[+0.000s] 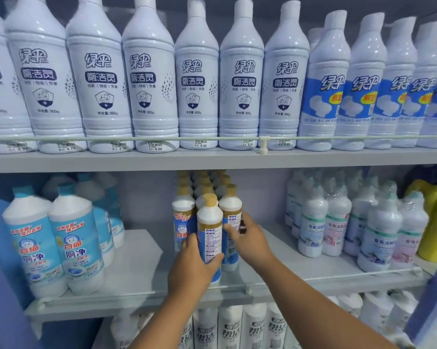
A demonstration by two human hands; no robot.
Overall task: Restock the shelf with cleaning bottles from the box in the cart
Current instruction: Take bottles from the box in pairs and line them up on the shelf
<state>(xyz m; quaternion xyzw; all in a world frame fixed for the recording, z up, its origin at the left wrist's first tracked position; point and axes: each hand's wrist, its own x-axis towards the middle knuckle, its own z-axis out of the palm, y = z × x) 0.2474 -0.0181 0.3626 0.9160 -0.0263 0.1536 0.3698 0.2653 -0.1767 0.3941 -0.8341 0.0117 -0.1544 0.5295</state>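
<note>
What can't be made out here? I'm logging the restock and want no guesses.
- Cart and box: outside the head view.
- Gold-capped bottle: lower front covered by the left hand; label print too small.
- Neighbouring bottle: partly behind the right hand.
- Bottom-shelf bottles: cut off by the frame edge and arms.
- Price tags: blurred.

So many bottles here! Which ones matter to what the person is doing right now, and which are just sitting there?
In use:
- gold-capped bottle, gripped by the left hand
- right hand, on the neighbouring bottle
- middle shelf

Just there:
- white bottles above
- blue-capped bottles
- yellow jug
</note>
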